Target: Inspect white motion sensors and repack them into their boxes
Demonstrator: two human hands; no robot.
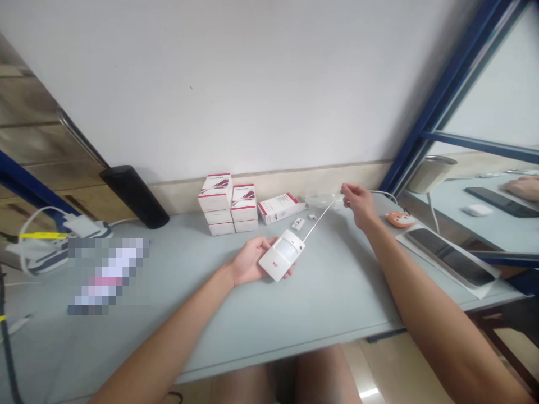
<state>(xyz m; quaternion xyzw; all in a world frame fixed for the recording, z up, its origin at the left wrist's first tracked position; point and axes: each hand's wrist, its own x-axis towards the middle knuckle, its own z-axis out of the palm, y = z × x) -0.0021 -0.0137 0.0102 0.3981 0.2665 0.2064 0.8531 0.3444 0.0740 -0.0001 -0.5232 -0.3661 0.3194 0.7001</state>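
Nearest to the camera, left forearm and right forearm of the person reach over the front edge of the table. Pale wall closes the far side of this grey-topped table, and a wide strip of tabletop runs between the hands and the front edge. Near the wall stand two stacks of white-and-red cardboard boxes; to their left stands a black cylinder. Close to the right edge, a dark smartphone lies on a white sheet. Left hand grips the white motion detector above the middle of the table, fingers beneath it. Right hand is closed in a pinch at the far end of the thin antenna, which slants out from the detector. Just beyond the detector lies a small white part.
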